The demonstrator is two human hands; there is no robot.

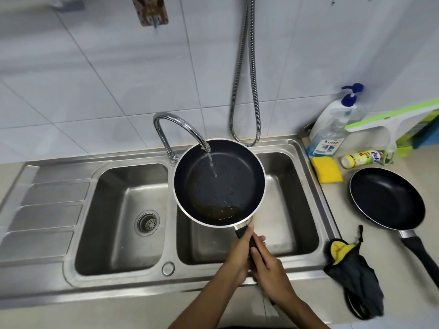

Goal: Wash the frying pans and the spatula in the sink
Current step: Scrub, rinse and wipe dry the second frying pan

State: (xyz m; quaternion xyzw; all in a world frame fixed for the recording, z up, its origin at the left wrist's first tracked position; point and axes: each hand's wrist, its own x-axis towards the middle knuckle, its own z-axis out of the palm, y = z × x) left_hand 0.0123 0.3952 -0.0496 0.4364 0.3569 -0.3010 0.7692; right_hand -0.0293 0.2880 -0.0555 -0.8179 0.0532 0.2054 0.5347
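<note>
1. Grip: both hands clasp the black handle of the small frying pan (219, 181). The left hand (237, 255) is wrapped round it nearest the pan, and the right hand (270, 274) is curled round it just behind. If the handle gets wet, a slip would likely drop the pan into the right basin (292, 210) below.
2. Spill: the faucet (177, 125) runs onto the pan's floor. The pan tips toward the person, with brown oily water pooled at its near rim. More tilt could send that water over the sink's front ledge instead of into the basin.
3. Weight: gathering water loads the far end of the handle, so the wrists may sag.
4. Residue: water alone probably won't lift the grease. The yellow sponge (326, 169) and dish-soap bottle (327, 136) sit on the counter, and neither hand is free to take them.
5. Knock: the second frying pan (386, 198) lies on the counter to the right, its handle reaching toward the counter's edge, where an elbow could catch it. No spatula is in view.
</note>
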